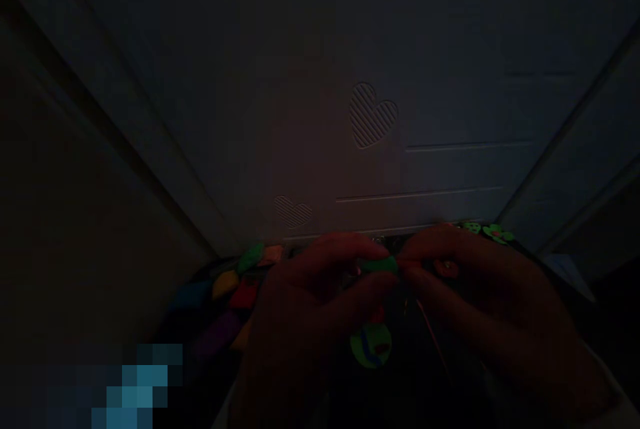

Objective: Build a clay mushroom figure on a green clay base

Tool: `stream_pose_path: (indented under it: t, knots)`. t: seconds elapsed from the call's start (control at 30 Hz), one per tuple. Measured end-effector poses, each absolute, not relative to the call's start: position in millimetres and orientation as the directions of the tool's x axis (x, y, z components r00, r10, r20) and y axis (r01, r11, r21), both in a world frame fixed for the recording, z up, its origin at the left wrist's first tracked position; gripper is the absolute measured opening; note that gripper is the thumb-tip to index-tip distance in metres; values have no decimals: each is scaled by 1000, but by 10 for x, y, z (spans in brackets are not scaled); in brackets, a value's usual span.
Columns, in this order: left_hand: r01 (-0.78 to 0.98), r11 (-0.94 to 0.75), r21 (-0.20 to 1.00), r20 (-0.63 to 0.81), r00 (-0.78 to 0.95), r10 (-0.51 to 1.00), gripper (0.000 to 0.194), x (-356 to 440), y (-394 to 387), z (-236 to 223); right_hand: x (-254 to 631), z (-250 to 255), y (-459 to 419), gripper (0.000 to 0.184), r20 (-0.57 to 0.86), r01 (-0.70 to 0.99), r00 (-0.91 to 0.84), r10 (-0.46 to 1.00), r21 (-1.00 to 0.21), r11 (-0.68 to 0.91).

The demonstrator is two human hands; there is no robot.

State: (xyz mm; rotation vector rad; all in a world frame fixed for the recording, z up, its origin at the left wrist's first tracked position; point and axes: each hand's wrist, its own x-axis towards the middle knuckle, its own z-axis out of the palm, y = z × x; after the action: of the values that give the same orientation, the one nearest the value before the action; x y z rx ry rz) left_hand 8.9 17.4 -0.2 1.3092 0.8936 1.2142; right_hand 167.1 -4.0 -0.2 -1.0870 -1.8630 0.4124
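Observation:
In dim light, my left hand point(320, 302) pinches a small green lump point(379, 264), which looks like modelling clay, between thumb and fingers. My right hand point(480, 309) is closed close beside it, thumb and forefinger pressed around a thin reddish piece point(411, 262) whose shape is hard to make out. The fingertips of both hands nearly meet at the green lump's right end. Below them lies a light green disc point(371, 346) with a dark blue strip and a reddish mark on it. A thin pinkish strand point(434, 332) runs down beneath my right hand.
Several coloured lumps sit at left, among them a yellow lump point(225, 284), a red lump point(244, 295) and a purple lump point(219, 336). Green flower shapes point(499, 234) lie at the far right edge. A pale panel with embossed hearts point(373, 116) rises behind the dark surface.

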Motion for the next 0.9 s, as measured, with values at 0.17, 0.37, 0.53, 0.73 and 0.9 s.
stream_pose_path:
  t: [0.17, 0.37, 0.53, 0.73, 0.9]
  knots:
    - [-165, -130, 978, 162, 198, 967, 16, 61, 158, -19, 1679, -2, -46, 7, 529, 515, -181, 829, -667, 538]
    - [-120, -117, 986, 140, 203, 969, 13, 56, 163, -45, 1688, -2, -48, 8, 522, 489, -194, 831, -682, 543]
    - [-191, -61, 980, 98, 195, 976, 12, 77, 141, 7, 1676, 9, -45, 7, 502, 445, -184, 845, -724, 527]
    - [-147, -70, 987, 95, 169, 981, 10, 60, 135, 5, 1684, 16, -52, 6, 477, 435, -154, 865, -754, 493]
    - [-49, -85, 995, 91, 130, 987, 11, 63, 135, -21, 1676, 19, -31, 6, 496, 477, -170, 852, -715, 511]
